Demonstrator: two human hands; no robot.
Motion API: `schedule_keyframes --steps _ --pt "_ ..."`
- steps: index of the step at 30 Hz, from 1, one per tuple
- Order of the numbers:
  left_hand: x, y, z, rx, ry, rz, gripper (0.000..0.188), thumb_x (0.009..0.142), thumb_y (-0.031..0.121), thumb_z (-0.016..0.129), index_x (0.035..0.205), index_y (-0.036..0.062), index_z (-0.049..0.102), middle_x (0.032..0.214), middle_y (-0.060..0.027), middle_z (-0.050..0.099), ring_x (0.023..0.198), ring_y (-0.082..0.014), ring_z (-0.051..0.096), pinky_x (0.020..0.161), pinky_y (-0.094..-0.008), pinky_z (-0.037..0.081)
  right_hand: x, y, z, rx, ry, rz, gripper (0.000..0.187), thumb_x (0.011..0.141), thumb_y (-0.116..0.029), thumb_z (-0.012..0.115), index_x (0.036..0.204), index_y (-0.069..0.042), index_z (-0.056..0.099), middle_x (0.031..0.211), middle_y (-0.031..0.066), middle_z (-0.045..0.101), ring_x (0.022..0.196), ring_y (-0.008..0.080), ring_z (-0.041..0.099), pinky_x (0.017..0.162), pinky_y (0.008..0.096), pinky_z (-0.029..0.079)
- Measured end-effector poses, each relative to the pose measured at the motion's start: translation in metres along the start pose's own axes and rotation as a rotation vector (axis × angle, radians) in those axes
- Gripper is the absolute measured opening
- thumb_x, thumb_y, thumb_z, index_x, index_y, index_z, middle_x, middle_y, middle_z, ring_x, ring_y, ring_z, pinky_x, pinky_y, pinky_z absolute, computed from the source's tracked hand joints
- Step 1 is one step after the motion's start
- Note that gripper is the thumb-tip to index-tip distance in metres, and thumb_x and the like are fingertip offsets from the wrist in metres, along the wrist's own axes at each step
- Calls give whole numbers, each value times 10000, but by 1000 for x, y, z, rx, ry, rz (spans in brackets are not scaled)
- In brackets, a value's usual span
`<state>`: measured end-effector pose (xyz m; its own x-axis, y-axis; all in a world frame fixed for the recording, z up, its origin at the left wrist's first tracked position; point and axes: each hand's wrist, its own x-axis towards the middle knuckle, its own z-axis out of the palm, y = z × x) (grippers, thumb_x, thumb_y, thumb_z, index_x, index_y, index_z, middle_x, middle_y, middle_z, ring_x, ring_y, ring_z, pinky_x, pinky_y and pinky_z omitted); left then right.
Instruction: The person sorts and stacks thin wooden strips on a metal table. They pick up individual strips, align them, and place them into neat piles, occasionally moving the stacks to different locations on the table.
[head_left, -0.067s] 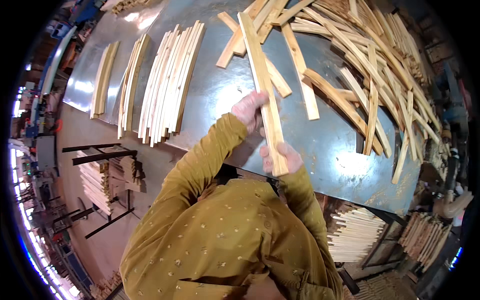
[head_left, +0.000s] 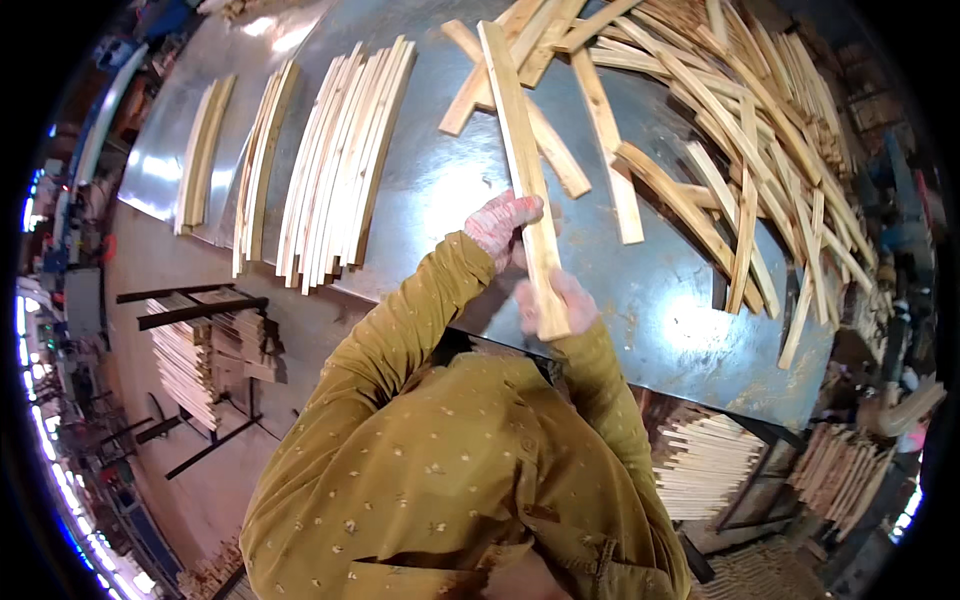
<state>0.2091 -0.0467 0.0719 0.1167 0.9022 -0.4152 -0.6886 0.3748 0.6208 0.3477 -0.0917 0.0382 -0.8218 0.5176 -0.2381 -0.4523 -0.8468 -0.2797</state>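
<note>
A long pale wooden slat slants away from my body above the metal tabletop. My left hand, in a reddish-white patterned glove, grips it from the left side with the fingers over its edge. Close to the slat's near end, my right hand holds it from the right, with part of the hand hidden behind the wood. Past the slat, loose wooden strips lie crossed on the table.
Three rows of slats stand on the left of the metal table, the widest row nearest me. A large tangled heap of strips covers the right. Below the table edge are stacked slats and a black-framed rack.
The slat's near end has shifted up slightly and the slat has turned a little in my hands. My right hand has moved slightly up and sits more behind the wood.
</note>
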Motion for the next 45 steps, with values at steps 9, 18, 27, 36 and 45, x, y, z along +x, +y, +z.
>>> schedule_keyframes --steps 9,18,27,36,45 --pt "12 172 -152 1388 551 -262 732 939 277 540 1529 62 164 1099 -254 671 1018 -389 660 914 -487 494 215 -71 11 -1823 1107 -565 568 915 -480 596 1252 -24 574 1047 231 664 1047 331 638 885 381 511" --pt "19 157 -220 2128 837 536 558 826 160 603 1366 90 482 1307 -176 518 1201 -338 503 1028 -508 408 394 -131 64 -1888 1585 207 1137 693 -572 713 1559 -110 138 1517 305 274 1397 433 317 1113 574 250" --pt "60 117 -161 1011 229 3 791 915 342 649 1498 -24 260 1429 -275 456 1321 -358 471 1082 -404 397 255 -116 27 -1956 1368 172 1022 702 -312 795 1505 -82 207 1263 252 544 1115 376 607 941 407 514" --pt "112 69 -119 527 250 -227 827 838 406 758 1413 -70 403 1199 -226 634 1077 -278 612 949 -382 492 149 -73 -30 245 13 -92 705 718 -128 800 1341 -39 481 1145 149 631 882 250 635 807 352 549" --pt "98 142 -115 1153 440 15 536 915 376 607 1327 46 513 1152 -242 654 1068 -381 635 943 -421 486 116 -64 -24 254 -124 -90 857 716 -272 817 1405 -6 382 1247 213 561 936 277 612 857 401 528"
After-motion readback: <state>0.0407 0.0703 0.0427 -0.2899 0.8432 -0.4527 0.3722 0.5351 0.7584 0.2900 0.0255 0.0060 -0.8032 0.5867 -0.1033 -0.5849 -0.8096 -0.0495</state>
